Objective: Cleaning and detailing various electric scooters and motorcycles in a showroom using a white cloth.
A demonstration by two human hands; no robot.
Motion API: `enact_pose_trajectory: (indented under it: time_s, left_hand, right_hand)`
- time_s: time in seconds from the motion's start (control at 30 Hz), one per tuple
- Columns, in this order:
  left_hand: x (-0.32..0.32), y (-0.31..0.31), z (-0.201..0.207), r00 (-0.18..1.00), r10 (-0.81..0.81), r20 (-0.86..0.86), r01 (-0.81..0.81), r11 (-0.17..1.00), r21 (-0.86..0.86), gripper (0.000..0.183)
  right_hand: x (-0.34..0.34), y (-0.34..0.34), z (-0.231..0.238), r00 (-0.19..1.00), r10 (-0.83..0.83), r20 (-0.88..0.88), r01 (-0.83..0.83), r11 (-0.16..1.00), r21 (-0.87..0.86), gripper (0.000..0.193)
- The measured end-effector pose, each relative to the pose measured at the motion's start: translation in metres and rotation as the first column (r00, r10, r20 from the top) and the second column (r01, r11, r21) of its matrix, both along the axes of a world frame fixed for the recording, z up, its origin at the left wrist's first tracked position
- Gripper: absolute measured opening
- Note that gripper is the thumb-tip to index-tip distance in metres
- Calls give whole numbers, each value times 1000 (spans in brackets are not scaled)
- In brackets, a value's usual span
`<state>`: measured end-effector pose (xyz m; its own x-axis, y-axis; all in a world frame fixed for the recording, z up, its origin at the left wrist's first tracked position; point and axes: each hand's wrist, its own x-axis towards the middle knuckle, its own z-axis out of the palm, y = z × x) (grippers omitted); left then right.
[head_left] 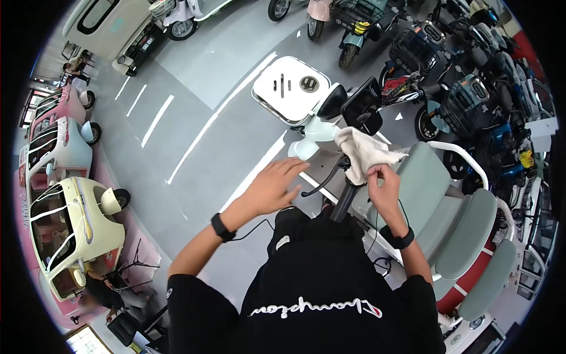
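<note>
Pale cloth (367, 152) in my right grip (386, 187)
I pinch its edge beside the handlebar (346, 202); my left grip (268, 187) hangs wide near the brake lever (323, 185).

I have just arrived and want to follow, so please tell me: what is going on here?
A person's right hand is pinching a pale cloth, bunched at the far end of a black handlebar grip. The left hand is open and holds nothing, to the left of the brake lever. Grey-green seats are to the right of the grip.
</note>
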<state>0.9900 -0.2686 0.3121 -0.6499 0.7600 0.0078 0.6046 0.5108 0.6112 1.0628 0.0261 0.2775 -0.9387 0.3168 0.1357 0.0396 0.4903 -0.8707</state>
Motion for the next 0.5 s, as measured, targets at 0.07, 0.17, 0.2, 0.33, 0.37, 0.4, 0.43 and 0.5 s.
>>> enact_pose_trajectory:
  time_s: [0.07,0.17,0.2,0.33,0.37,0.4,0.43,0.5]
  left_hand:
    - [5,33,-3,992,11,-123,5,992,129,56]
    - [34,52,-9,998,55,-4,-52,962,266,54]
    - [42,50,-16,1000,-6,19,0,966,260,52]
    - [57,31,-32,952,-57,302,-58,931,361,34]
    - [56,23,-34,865,-43,501,-126,946,298,31]
    - [53,19,-40,894,-10,449,-117,960,255,33]
    - [47,15,-36,893,-20,449,-112,958,265,33]
    - [34,11,-21,825,62,561,-118,991,65,38]
  right_hand:
    - [25,-7,11,958,239,155,-238,971,-24,10]
    - [57,-32,26,646,672,362,-473,725,-501,14]
    - [65,-43,30,615,673,410,-332,693,-641,14]
    - [82,-52,9,623,650,436,-11,564,-826,27]
    - [80,-59,11,627,645,437,-9,567,-824,27]
    - [77,-68,15,768,476,427,198,459,-866,35]
    - [73,-76,20,853,270,446,367,297,-882,43]
    - [72,-79,14,895,282,346,289,224,-931,50]
